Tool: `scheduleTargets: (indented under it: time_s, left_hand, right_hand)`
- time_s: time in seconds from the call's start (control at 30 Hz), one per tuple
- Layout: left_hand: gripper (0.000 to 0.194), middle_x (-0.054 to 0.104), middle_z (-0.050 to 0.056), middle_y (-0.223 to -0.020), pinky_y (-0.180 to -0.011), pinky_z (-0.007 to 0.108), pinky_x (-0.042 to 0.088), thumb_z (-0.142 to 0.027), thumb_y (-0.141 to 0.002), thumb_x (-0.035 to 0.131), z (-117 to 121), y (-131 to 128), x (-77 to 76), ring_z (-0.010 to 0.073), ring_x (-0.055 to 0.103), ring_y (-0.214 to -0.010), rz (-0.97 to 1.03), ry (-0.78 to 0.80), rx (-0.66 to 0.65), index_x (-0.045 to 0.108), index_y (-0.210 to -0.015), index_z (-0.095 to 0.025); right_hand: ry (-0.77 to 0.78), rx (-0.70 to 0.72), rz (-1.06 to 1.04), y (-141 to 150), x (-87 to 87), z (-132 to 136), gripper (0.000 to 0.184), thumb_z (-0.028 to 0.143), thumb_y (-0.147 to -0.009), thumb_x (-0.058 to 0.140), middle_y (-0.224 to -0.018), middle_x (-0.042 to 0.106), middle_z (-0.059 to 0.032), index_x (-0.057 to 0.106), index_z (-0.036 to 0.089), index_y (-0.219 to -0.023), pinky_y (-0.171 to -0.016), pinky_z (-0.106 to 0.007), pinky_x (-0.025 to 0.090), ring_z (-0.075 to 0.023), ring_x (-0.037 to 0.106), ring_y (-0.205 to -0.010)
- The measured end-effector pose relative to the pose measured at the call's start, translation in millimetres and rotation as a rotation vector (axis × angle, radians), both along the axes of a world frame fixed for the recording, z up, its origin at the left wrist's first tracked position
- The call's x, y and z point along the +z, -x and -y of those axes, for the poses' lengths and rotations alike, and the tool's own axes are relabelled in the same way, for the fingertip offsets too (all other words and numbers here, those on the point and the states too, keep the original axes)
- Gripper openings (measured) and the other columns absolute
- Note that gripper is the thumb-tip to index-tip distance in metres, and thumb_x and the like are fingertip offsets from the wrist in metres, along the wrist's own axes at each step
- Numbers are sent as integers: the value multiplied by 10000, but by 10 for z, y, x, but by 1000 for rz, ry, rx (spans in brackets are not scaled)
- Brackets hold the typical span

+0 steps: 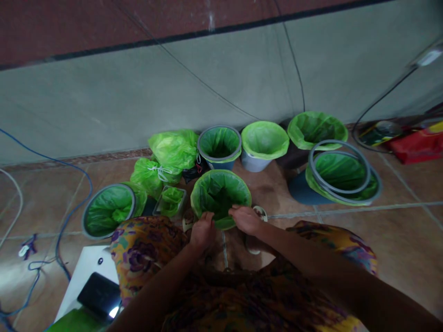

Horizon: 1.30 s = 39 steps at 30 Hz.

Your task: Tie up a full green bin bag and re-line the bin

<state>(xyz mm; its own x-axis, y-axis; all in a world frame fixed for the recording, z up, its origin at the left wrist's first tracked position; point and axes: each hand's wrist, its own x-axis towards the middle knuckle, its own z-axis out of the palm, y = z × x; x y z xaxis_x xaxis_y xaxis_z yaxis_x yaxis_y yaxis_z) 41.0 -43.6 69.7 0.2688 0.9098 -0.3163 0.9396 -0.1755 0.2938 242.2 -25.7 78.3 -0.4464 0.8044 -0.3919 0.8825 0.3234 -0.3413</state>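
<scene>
I observe the left hand and right hand, fingers grasping the near edge of the thin, wrinkled green plastic liner on the round bin, centred on the tiled floor.

A grey wall, maroon above, meets a brown tiled floor.

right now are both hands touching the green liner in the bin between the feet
Touching. The head view shows the left hand and right hand with closed fingers on the near edge of the liner.
</scene>
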Motion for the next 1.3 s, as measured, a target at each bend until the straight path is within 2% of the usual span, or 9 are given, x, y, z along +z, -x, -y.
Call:
scheduleTargets:
  time_s: [0.1,0.23,0.4,0.57,0.7,0.8,1.0,1.13,1.3]
  left_hand:
    - [271,685,83,-1203,-972,332,509,-153,-971,438,101,-32,16,215,650,-1090,4,-3,-183,643,-1144,-188]
    - [295,680,127,-1201,-1031,397,473,-140,-949,465,146,-83,-109,257,616,-1129,-69,43,-372,645,-1184,-141]
    - [288,699,154,-1101,-965,407,485,-96,-935,444,78,-127,-196,268,628,-1070,-142,120,-420,659,-1126,-113]
    - [316,723,177,-1119,-1014,402,457,-53,-918,436,35,-125,-166,274,645,-1068,-109,112,-445,676,-1120,-88]
    - [306,748,124,-1066,-1166,480,348,-60,-917,455,-46,-16,-171,257,659,-1079,-121,96,-505,692,-1099,-123]
    - [303,742,120,-1111,-1213,540,274,-86,-941,439,-175,117,-129,271,610,-1211,-184,40,-503,716,-1041,-156]
    - [476,462,180,-1563,-1186,635,268,-62,-923,411,-351,241,178,348,360,-1481,-332,-140,-171,605,-1346,-160]
    - [485,509,169,-1517,-1161,457,391,-75,-920,432,-148,122,264,295,469,-1403,-194,-127,-132,562,-1379,-163]
    - [360,631,101,-1320,-890,326,569,-123,-943,440,130,-148,99,219,685,-1081,-109,32,-192,568,-1271,-200]
  right_hand:
    - [-41,124,-72,106,-108,153,233,89,-907,490,-1024,702,-114,697,142,-999,-897,-322,487,-227,656,-981]
    - [-55,175,-80,149,-342,245,265,31,-892,491,-1035,713,-149,699,101,-1041,-936,-360,484,-241,646,-1000]
    - [-50,185,-20,49,-582,180,272,45,-904,504,-1068,729,-167,716,91,-1068,-963,-378,473,-245,662,-1023]
    - [-39,185,69,20,-646,160,285,87,-926,493,-1101,739,-150,721,110,-1095,-1102,-439,380,-263,661,-1061]
    - [-56,165,56,78,-555,195,286,96,-930,498,-1115,724,-155,706,120,-1123,-1074,-424,396,-251,645,-1060]
    - [-84,160,-41,101,-354,155,278,101,-922,513,-1150,703,-142,689,138,-1134,-1040,-389,415,-239,624,-1091]
    - [-90,-18,-132,-153,163,-87,399,69,-845,557,-1203,700,-128,678,161,-1214,-1042,-352,437,-248,620,-1174]
    - [-20,-58,-64,-305,182,-104,382,22,-823,527,-1159,717,-145,702,138,-1142,-1025,-331,464,-258,623,-1200]
    - [-11,53,47,-168,62,-23,380,9,-849,483,-1194,687,-170,668,101,-1168,-953,-292,497,-241,648,-1139]
